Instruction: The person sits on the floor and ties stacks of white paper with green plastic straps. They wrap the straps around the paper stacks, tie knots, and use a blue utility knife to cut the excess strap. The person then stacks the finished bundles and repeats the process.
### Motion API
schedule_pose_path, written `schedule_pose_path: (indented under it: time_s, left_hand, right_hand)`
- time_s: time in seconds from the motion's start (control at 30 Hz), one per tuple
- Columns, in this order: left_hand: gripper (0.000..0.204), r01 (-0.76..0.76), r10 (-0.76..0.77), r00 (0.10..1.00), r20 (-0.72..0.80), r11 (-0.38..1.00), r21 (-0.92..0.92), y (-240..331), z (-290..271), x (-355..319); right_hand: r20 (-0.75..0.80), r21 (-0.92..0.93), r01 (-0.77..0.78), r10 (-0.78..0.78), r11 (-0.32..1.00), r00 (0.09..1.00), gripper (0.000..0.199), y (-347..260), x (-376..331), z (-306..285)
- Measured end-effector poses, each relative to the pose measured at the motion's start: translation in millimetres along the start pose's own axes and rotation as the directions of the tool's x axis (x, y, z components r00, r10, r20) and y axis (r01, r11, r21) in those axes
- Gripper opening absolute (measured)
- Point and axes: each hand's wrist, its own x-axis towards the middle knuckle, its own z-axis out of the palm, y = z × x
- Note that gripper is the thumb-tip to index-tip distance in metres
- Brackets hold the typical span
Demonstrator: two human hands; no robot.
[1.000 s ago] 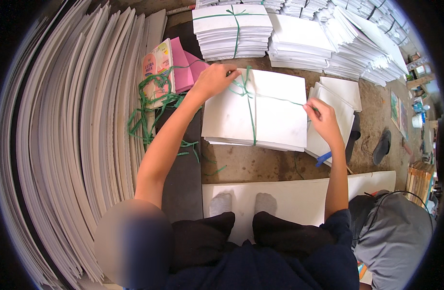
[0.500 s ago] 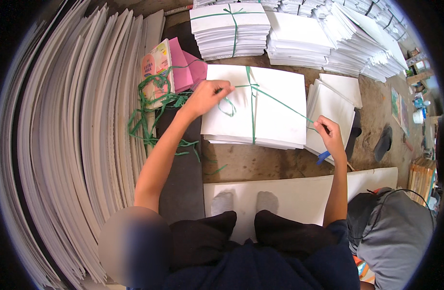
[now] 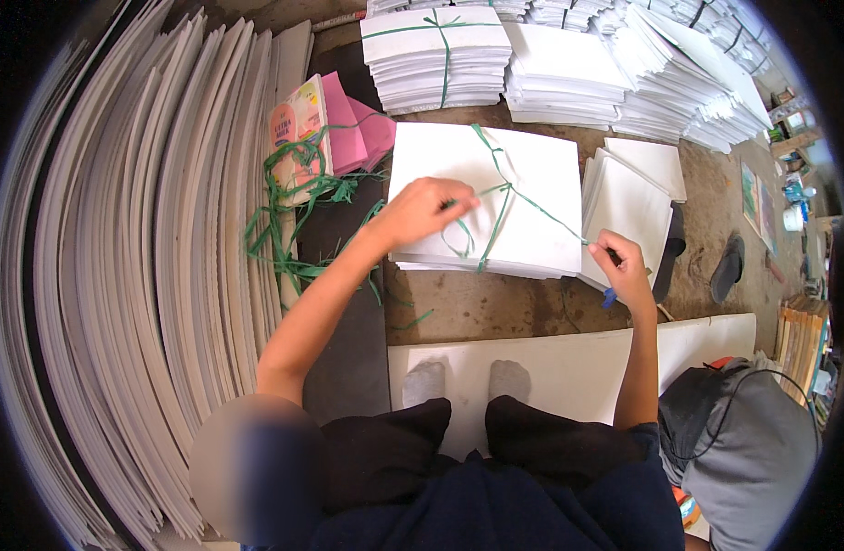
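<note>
Stained brown floor (image 3: 495, 308) shows beside the white stack (image 3: 543, 158), which lies beneath the left hand (image 3: 426, 211) and just left of the right hand (image 3: 624, 266), both pinching green twine (image 3: 509, 186).

Left hand (image 3: 429, 211) apparently curled, right (image 3: 622, 266) pinched

You've got tons of big pale sheets (image 3: 165, 275) on your left, plus a dark sandal (image 3: 729, 269) on the floor (image 3: 477, 310), right side.
</note>
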Motion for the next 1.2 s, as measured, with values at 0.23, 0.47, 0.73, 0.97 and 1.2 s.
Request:
schedule_pose_path:
  time_s: [0.23, 0.47, 0.73, 0.97, 1.2]
  left_hand:
    - [0.032, 0.261, -0.257, 0.964, -0.063, 0.963, 0.067, -35.3, -43.1, -5.8]
    - [0.032, 0.197, -0.203, 0.979, 0.013, 0.964, 0.177, -39.8, -47.4, -24.1]
    - [0.033, 0.363, -0.382, 0.915, -0.130, 0.920, -0.147, -64.2, -43.3, -65.7]
    - [0.059, 0.259, -0.677, 0.710, -0.197, 0.510, -0.820, -66.4, 13.9, -98.0]
    - [0.058, 0.045, -0.621, 0.711, -0.329, 0.507, -0.861, -52.5, 41.7, -102.3]
  right_hand:
    - [-0.059, -0.007, -0.028, 0.027, 1.000, 0.998, 0.025, 15.2, 17.9, -5.6]
    - [-0.041, -0.036, -0.053, 0.052, 0.998, 0.998, 0.026, 53.7, 24.2, -6.0]
    - [-0.126, -0.036, -0.061, 0.056, 0.997, 0.990, 0.026, 85.6, 40.0, -9.6]
    - [-0.240, 0.695, -0.239, 0.532, 0.678, 0.812, 0.031, 79.9, 44.3, 57.6]
    - [-0.369, 0.453, -0.223, 0.409, 0.863, 0.835, 0.033, 103.6, 63.1, 66.9]
